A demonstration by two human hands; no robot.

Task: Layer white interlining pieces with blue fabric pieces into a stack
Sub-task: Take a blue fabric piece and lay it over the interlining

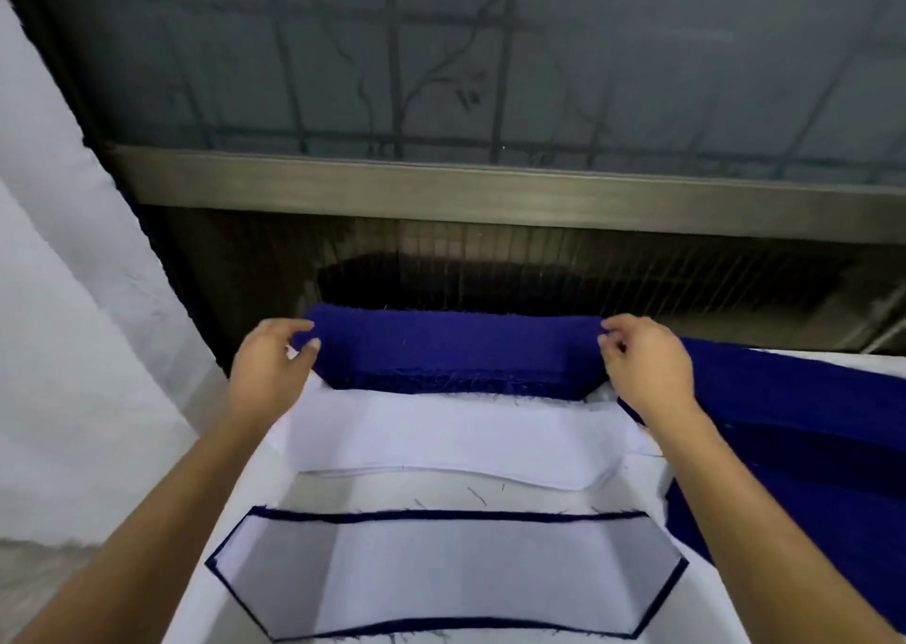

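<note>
Window point(490, 55): fills the upper half of the frame; frosted panes, with bars and a thin branch showing dimly through them
Wall point(59, 349): pale, running down the left edge of the frame
Table point(490, 494): white surface across the lower centre, in front of you; all the fabric lies on it
Grille point(539, 271): dark band of fine slats under the metal sill point(490, 197), centre of frame
Blue fabric pile point(794, 423): right side of frame, reaching to the lower right edge; your right forearm crosses in front of it
Stack point(441, 575): bottom centre; a white piece on top, with a narrow blue rim of fabric showing all round beneath it
White interlining pile point(441, 440): centre of frame, just above the stack, apart from it by a strip of bare table
Blue fabric piece point(456, 349): centre of frame, stretched between your two hands, its frayed lower edge at the far edge of the white interlining pile; whether it touches cannot be told
Left hand point(269, 364): left of centre; fingers and thumb pinch the left end of the blue fabric piece
Right hand point(647, 364): right of centre; fingertips pinch the right end of the same piece
Loose threads point(475, 494): a few dark strands on the bare table strip between pile and stack
</note>
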